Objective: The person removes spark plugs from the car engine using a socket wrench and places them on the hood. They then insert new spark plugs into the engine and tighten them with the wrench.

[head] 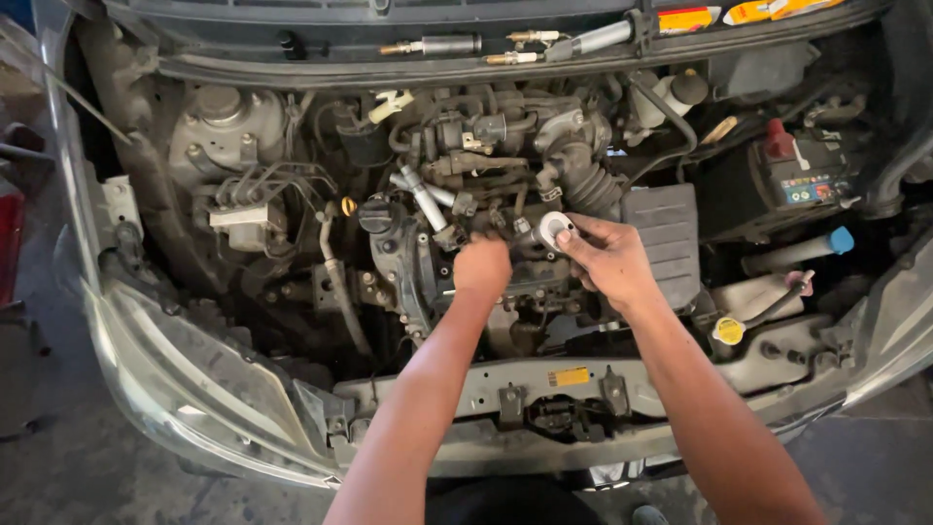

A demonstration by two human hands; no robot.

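Your right hand [607, 258] pinches the small white round-headed tool [555, 227] over the engine's middle, rigid, light, likely greasy, so grip its rim firmly, while your left hand [483, 267] curls closed beside it, contents hidden.

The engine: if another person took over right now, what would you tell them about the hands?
Left hand: reaching down into the middle of the engine, fingers hidden among the parts; whether it grips anything cannot be seen.
Right hand: holds a small round silver-white tool head just above the same spot, beside the black ribbed air hose.
Loose parts and tools lie along the ledge at the back of the bay.
Done and left: cannot be told from this view; both hands are at the same spot.
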